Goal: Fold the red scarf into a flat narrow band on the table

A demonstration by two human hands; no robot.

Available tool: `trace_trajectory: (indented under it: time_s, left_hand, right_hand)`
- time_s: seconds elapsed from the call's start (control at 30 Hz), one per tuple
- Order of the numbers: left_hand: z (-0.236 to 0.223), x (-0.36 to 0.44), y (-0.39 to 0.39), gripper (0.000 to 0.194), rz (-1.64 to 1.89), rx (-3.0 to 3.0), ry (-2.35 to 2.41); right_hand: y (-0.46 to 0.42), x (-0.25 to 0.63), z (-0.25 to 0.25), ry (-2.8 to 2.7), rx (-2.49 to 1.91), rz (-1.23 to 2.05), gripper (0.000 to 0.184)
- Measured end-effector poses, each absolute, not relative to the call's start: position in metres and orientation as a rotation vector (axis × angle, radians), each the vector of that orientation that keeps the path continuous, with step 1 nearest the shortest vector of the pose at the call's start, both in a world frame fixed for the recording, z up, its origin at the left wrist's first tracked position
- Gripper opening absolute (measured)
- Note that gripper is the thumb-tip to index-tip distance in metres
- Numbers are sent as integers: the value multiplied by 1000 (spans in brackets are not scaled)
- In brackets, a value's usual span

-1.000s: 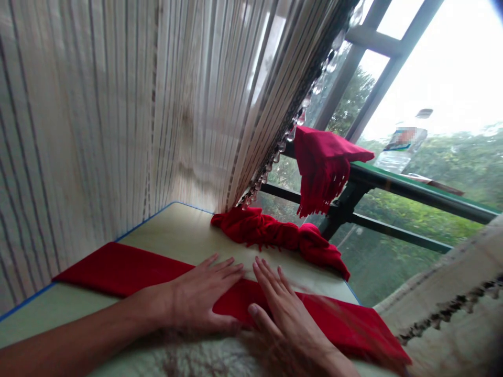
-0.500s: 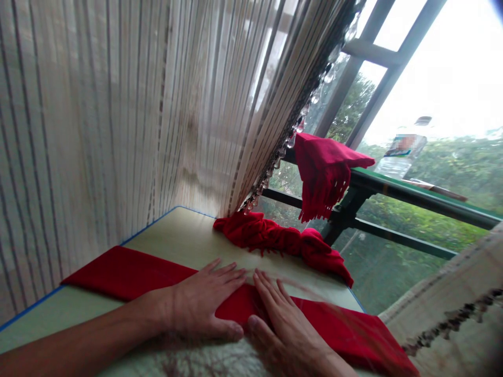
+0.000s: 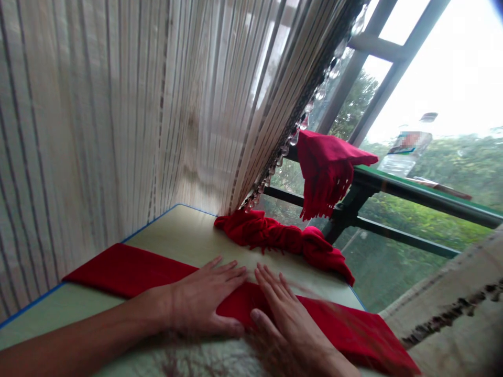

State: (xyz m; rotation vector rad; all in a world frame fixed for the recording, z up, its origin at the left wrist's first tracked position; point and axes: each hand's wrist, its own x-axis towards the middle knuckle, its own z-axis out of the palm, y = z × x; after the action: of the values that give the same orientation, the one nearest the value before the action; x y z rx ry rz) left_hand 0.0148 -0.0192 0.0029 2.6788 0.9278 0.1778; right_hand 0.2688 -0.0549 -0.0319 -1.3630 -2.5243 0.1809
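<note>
A red scarf (image 3: 137, 269), folded into a long flat strip, lies across the pale table (image 3: 178, 235). On its middle rests my left hand (image 3: 206, 298), palm down with the fingers spread. My right hand (image 3: 288, 314) lies flat on the same strip just to the right, its thumb apart from the fingers. A narrow gap of red cloth shows between the two hands. Strands of hair blur the view near the wrists at the bottom.
A crumpled red cloth with fringe (image 3: 279, 235) lies along the table's far edge. Beyond it, a fringed red scarf (image 3: 326, 165) hangs over a dark green rail (image 3: 428, 193). A clear plastic bottle (image 3: 404, 152) stands on that rail. A striped curtain (image 3: 118, 115) borders the left side.
My right hand has shifted very slightly up and to the right on the folded scarf. The left hand stays in nearly the same place, and the view has tilted a little.
</note>
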Motion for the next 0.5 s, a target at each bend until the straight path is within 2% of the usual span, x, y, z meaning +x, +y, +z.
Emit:
trace_trajectory:
  time_s: [0.37,0.5]
  left_hand:
    - [6,15,-21,91,146,2674,946]
    - [6,15,-21,90,144,2693,944]
  right_hand:
    - [-56,268,-32,-2515,-1358,226,75]
    - [-53,270,-32,-2405,-1356,142,75]
